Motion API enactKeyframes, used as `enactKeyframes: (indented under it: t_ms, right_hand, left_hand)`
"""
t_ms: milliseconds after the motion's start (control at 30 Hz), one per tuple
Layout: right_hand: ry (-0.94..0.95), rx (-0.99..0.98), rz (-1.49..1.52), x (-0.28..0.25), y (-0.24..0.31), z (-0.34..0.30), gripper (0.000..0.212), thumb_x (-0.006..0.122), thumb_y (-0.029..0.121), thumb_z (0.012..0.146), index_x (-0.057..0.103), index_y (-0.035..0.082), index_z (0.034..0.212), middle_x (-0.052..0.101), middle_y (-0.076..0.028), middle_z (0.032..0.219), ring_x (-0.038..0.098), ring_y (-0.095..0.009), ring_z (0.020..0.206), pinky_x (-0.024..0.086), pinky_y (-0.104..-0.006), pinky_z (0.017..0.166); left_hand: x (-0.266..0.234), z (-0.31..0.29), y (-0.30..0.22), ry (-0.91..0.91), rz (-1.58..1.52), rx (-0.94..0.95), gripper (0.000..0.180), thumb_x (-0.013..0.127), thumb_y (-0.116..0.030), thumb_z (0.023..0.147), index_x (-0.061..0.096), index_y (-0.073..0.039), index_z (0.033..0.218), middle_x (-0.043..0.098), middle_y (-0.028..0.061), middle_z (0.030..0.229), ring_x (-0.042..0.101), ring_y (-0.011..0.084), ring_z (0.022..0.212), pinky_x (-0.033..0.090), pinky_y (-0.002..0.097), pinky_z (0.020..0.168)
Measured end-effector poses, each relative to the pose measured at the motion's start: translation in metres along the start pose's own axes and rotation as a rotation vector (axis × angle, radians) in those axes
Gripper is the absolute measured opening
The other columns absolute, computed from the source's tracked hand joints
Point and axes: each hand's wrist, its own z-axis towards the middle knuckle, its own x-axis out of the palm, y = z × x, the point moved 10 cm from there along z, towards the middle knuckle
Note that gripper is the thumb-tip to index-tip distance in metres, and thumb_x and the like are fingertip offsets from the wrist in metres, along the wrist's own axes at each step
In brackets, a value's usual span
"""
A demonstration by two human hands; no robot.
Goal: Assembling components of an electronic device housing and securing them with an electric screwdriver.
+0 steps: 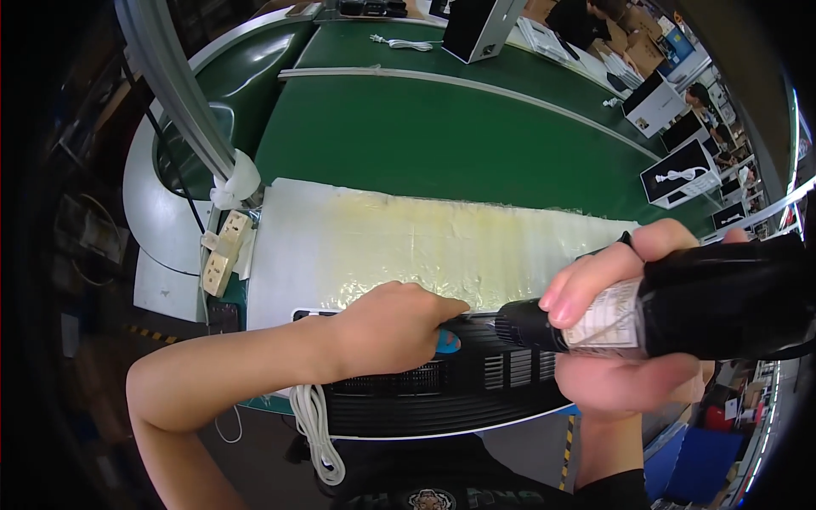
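Right grip (595, 276) wraps black power driver (722, 302), nose over black slatted unit (442, 401) at near edge of white-sheeted counter (408, 238). Left grip (387, 330) curled, index out; can't tell if pinching blue piece (448, 342). Far right, box (680, 161) with white cable (678, 175), in or on unclear.

Factory workshop, green conveyor belt (399, 140), white boxes (653, 112) along it, co-workers (575, 24)

Room over green belt (425, 136); black tool (722, 302) bars right, post (172, 81) left; gap beneath tool unclear.
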Motion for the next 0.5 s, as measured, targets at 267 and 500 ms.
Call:
enactKeyframes:
  t_ms: [267, 500]
  right_hand:
    - [0.08, 0.037, -0.022, 0.006, -0.008, -0.004, 0.071, 0.046, 0.051, 0.094, 0.023, 0.001, 0.138, 0.046, -0.016, 0.125, 0.05, -0.014, 0.055, 0.046, -0.0278, 0.046]
    - [0.104, 0.059, -0.037, 0.009, -0.02, 0.001, 0.073, 0.047, 0.052, 0.094, 0.02, 0.004, 0.142, 0.045, -0.016, 0.128, 0.051, -0.014, 0.055, 0.046, -0.0279, 0.045]
  left_hand:
    - [0.006, 0.002, 0.007, 0.072, 0.004, -0.032, 0.046, 0.063, -0.014, 0.081, 0.056, -0.01, 0.127, 0.066, 0.0204, 0.099, 0.062, 0.0406, 0.09, 0.05, 0.0471, 0.081]
    - [-0.014, 0.007, -0.011, -0.131, -0.229, 0.2, 0.027, 0.064, -0.006, 0.081, 0.065, 0.001, 0.107, 0.067, 0.0193, 0.093, 0.064, 0.0367, 0.086, 0.052, 0.0417, 0.079]
